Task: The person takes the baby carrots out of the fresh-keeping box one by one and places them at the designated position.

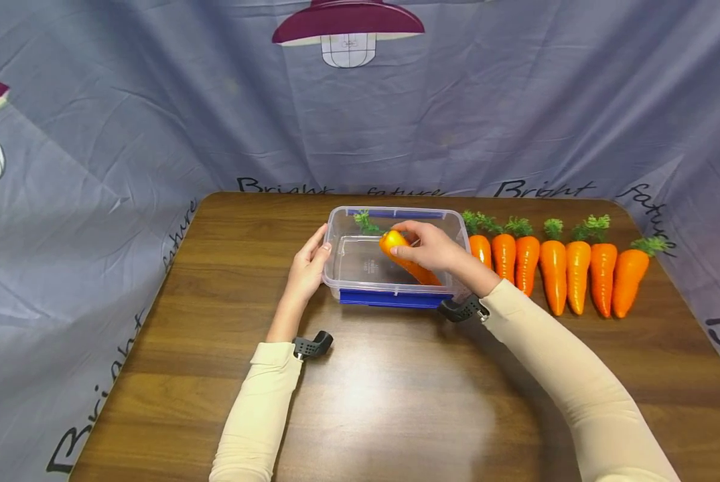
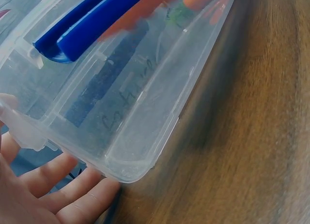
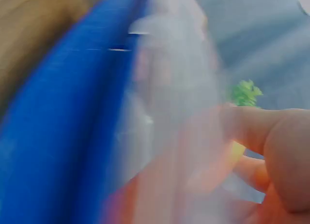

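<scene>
My right hand point(image 1: 428, 248) is inside a clear plastic container point(image 1: 396, 289) and grips a glossy orange carrot point(image 1: 410, 265) near its thick top. The carrot slants, its green leaves point(image 1: 364, 219) toward the back left and its narrow end toward the front right. Blurred container wall partly covers this hand in the right wrist view. On the container's left end rests my left hand point(image 1: 309, 268), the thumb at the rim and the fingers stretched along the outside, as the left wrist view shows. A blue latch point(image 1: 390, 298) runs along the container's front.
Several more orange carrots point(image 1: 554, 274) with green tops stand out in a row on the brown wooden table point(image 1: 215, 321), right of the container. The nearest ones sit close to its right end. A grey-blue printed curtain point(image 1: 227, 114) hangs behind the table and along its sides.
</scene>
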The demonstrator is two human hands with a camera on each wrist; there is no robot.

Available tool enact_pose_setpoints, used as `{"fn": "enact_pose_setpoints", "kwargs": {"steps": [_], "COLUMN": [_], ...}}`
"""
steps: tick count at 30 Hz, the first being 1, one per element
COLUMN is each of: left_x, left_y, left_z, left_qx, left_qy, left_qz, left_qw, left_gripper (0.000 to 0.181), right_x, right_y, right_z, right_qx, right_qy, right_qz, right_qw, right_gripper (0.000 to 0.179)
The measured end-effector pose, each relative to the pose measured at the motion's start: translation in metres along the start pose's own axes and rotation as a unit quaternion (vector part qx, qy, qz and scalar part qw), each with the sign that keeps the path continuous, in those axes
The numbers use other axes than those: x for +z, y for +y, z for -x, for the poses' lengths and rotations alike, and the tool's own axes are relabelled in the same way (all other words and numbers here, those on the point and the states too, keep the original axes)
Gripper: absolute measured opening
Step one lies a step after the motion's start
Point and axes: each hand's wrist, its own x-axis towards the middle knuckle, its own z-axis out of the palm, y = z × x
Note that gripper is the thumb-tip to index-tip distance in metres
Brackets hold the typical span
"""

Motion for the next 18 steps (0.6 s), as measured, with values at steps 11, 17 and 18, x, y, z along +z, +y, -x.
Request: {"fn": "enact_pose_setpoints", "kwargs": {"steps": [11,17,18], "left_x": [0.001,0.002,0.002], "left_y": [-0.001,-0.001,-0.001], "left_z": [-0.001,-0.001,-0.001], "left_qx": [-0.002,-0.004,-0.004], "left_qy": [0.001,0.001,0.001], "left_qz": [0.008,0.001,-0.001], "left_qw": [1.0000,1.0000,1.0000], "left_gripper": [0.051,0.050,0.050], "right_x": [-0.080,-0.124,-0.131], "right_y": [0.003,0.034,0.041], "right_z": [0.040,0.075,0.082], "right_qx": [0.059,0.078,0.080], "right_qy": [0.088,0.110,0.112], "right_qz": [-0.222,-0.315,-0.327], "right_qw": [0.9694,0.9394,0.9349], "right_gripper": [0.055,0.043,0.039]}}
